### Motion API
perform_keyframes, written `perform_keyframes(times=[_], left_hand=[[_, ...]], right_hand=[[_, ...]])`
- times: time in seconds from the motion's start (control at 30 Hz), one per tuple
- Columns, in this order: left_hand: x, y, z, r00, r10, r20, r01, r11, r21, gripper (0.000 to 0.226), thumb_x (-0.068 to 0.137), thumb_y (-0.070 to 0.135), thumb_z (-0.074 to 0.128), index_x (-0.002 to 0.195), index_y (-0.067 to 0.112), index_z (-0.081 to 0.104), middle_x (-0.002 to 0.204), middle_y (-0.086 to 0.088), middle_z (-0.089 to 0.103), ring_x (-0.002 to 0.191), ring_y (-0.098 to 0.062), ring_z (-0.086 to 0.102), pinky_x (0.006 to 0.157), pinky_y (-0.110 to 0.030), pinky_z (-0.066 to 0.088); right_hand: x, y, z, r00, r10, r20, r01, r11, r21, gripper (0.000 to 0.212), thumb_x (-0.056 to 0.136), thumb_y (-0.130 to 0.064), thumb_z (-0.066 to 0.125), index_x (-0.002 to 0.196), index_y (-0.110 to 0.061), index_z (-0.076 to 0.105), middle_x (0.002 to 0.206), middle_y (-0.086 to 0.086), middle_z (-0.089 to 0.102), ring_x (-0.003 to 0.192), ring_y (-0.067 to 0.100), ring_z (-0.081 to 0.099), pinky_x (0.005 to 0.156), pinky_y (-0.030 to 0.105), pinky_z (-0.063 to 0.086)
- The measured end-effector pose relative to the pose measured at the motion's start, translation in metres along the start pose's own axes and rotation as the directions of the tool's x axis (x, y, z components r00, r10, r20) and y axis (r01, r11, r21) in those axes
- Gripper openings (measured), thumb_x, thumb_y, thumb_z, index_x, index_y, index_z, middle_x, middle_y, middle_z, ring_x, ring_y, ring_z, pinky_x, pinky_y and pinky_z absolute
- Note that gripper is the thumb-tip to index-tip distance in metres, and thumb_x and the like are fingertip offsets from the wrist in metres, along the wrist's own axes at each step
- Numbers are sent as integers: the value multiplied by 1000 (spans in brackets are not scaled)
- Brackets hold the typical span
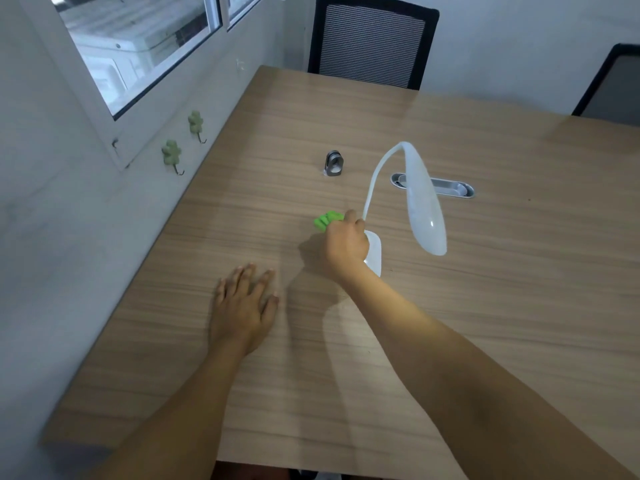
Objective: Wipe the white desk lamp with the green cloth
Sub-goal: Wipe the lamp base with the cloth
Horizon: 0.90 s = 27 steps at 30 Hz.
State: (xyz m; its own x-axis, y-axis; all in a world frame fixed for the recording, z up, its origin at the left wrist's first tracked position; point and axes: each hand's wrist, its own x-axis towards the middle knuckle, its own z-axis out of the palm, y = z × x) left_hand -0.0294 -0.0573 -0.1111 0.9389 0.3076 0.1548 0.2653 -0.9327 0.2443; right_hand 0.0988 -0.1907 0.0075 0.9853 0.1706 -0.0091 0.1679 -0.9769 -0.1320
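Observation:
The white desk lamp [424, 206] stands on the wooden table [485, 306], its thin neck arching up and its long head drooping to the right. Its flat white base [375, 252] is partly hidden behind my right hand [346, 244]. That hand is closed around the bunched green cloth [325, 220], which sticks out to the left of my fingers, right beside the bottom of the lamp's neck. My left hand [244, 306] lies flat on the table, fingers spread, holding nothing, to the left of and nearer than the lamp.
A small grey metal object [334, 163] stands on the table behind the cloth. A silver cable grommet [446, 187] sits behind the lamp head. Two black office chairs [372, 39] stand at the far side. The wall with two green hooks [171, 154] runs along the left.

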Motion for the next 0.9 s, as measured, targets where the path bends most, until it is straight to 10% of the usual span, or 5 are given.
perform_keyframes(times=[0.9], left_hand=[[-1,0,1,999,-15,30,15,1000,1,61,84,54,27,136,34,50,149,-4,46,139,-27,38,114,-48,25]], right_hand=[[-55,116,3,868,-408,-283,473,852,223,47,67,-14,37,98,-9,73,98,8,77,86,30,72,73,39,59]])
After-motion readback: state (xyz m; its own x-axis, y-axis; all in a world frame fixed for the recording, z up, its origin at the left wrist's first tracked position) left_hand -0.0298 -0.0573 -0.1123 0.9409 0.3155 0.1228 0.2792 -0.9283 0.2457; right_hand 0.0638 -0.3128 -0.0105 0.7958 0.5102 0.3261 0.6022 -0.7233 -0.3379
